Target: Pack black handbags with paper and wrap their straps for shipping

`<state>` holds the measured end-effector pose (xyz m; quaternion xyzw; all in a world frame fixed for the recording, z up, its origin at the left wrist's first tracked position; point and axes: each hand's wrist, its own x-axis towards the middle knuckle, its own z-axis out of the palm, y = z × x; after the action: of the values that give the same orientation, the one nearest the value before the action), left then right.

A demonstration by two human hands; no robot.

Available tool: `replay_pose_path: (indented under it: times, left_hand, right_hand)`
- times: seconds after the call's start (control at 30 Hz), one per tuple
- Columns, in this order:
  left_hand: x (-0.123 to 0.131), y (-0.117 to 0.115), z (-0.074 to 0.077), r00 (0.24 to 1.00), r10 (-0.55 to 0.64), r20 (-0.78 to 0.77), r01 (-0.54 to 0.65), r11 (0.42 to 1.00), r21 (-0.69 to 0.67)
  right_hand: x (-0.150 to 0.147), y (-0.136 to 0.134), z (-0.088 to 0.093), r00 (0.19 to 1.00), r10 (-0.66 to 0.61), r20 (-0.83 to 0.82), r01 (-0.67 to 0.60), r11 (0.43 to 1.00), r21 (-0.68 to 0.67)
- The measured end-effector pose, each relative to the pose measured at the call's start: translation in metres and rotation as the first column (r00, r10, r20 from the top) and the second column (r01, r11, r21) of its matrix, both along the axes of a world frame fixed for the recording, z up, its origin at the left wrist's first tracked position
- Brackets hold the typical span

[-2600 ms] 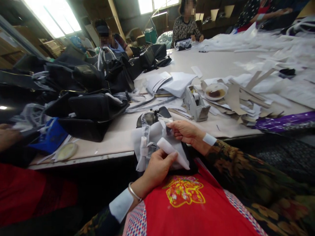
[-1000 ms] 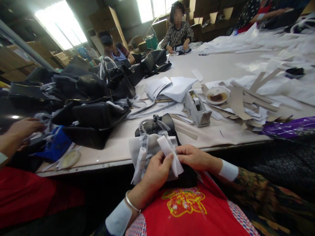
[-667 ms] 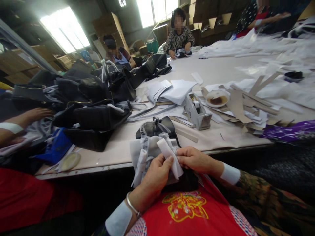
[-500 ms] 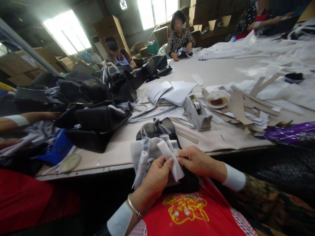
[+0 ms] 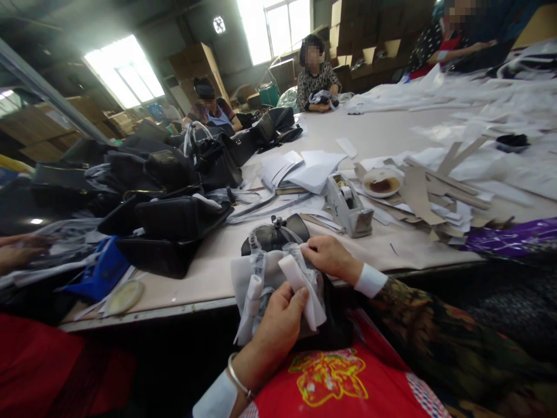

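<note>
A small black handbag (image 5: 278, 232) rests half on the table edge and half on my lap, with white foam sheet (image 5: 242, 273) and clear plastic wrap over it. My left hand (image 5: 278, 325) is closed, its thumb and fingers pinching a rolled white foam strip (image 5: 302, 287) against the bag. My right hand (image 5: 328, 255) is closed too, pinching the wrap at the bag's top, just above the strip. The bag's lower part is hidden behind my hands and the wrapping.
A pile of black handbags (image 5: 165, 191) fills the table's left side. A grey tape dispenser (image 5: 348, 203), white paper sheets (image 5: 304, 165), cardboard strips (image 5: 430, 186) and a dish of brown glue (image 5: 382, 183) lie ahead. Another person's hand (image 5: 17, 252) is at the left; others sit at the far end.
My right hand has moved up from beside the foam strip to the bag's top. The head view has tilted slightly. The neighbour's hand at the left has drawn back.
</note>
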<state>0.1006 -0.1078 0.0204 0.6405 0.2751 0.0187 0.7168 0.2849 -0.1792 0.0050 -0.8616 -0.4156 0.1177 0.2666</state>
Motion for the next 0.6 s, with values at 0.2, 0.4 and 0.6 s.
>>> replay_pose_path:
  times: [0.2,0.4,0.6]
  left_hand:
    - [0.000,0.004,0.009,0.997,-0.066,-0.027,0.070,0.971,0.227]
    - [0.006,-0.002,0.016,0.998,-0.050,-0.041,0.059,0.967,0.248]
    - [0.009,-0.007,0.015,0.997,-0.060,-0.050,0.072,0.950,0.303]
  right_hand:
    - [0.002,0.008,0.005,0.999,-0.051,-0.015,0.048,0.990,-0.129]
    - [0.002,-0.001,-0.014,0.971,-0.073,0.229,0.046,0.991,0.124]
    - [0.012,0.019,-0.040,0.971,-0.038,0.237,-0.056,0.925,0.377]
